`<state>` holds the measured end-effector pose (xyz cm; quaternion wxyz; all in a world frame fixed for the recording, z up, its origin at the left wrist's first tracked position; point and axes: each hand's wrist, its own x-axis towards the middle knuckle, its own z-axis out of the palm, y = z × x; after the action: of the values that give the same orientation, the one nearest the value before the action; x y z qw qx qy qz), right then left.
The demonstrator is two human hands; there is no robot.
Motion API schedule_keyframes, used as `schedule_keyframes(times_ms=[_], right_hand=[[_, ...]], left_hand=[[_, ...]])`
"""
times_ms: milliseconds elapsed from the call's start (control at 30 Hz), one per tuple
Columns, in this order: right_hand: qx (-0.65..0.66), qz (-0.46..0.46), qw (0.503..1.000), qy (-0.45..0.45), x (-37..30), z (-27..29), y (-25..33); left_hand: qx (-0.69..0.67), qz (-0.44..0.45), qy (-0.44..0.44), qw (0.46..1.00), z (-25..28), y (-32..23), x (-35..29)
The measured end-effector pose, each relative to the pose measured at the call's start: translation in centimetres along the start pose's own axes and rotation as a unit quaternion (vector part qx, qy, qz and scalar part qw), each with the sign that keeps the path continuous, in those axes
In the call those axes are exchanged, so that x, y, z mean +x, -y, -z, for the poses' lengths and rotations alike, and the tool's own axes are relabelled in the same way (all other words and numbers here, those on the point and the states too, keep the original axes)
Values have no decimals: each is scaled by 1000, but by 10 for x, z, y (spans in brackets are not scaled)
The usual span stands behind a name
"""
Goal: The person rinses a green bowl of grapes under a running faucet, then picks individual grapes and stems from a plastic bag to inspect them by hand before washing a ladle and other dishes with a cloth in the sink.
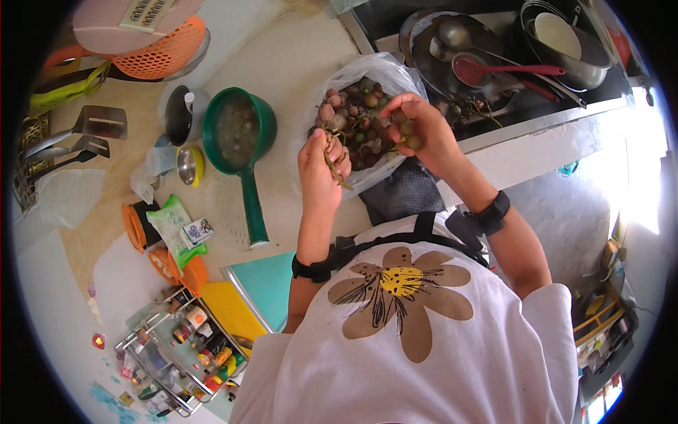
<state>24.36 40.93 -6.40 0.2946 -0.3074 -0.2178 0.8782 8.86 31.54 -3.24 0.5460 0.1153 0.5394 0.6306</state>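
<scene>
A clear plastic bag (326, 86) lies open on the counter in front of me, full of reddish-purple and greenish grapes (360, 106). Over its near left side, my left hand (319, 173) is closed round a green grape stem (332, 159). At the bag's right side, my right hand (431, 131) curls its fingers round a few greenish grapes (408, 134); the palm side is partly hidden. Left of the bag stands a green long-handled dipper (263, 127). Cloudy water with pale round pieces shows inside it, too blurred to name surely.
To the right, a sink (508, 138) holds pans, a metal ladle (454, 34) and a red ladle (473, 69). At the left are a small yellow bowl (200, 167), a green packet (169, 222), an orange basket (159, 53) and spatulas (102, 121). A bottle rack (191, 403) stands lower left.
</scene>
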Motion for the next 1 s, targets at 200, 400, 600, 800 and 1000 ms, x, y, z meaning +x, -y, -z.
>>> schedule_keyframes(times_ms=[200, 400, 600, 800, 1000], right_hand=[[-63, -116, 991, 27, 0, -10, -2], [-63, -160, 981, 87, -5, -30, -21], [-81, -159, 980, 90, -4, -32, -27], [-168, -86, 981, 51, -2, -25, -30], [-211, -37, 976, 48, -3, -27, -26]], left_hand=[[-117, 50, 146, 981, 23, -3, -5], [-136, 100, 205, 964, 32, -4, -10], [-79, 134, 277, 948, 47, 1, -14], [203, -16, 107, 973, 29, 0, -16], [344, -63, 81, 934, 24, 5, -7]])
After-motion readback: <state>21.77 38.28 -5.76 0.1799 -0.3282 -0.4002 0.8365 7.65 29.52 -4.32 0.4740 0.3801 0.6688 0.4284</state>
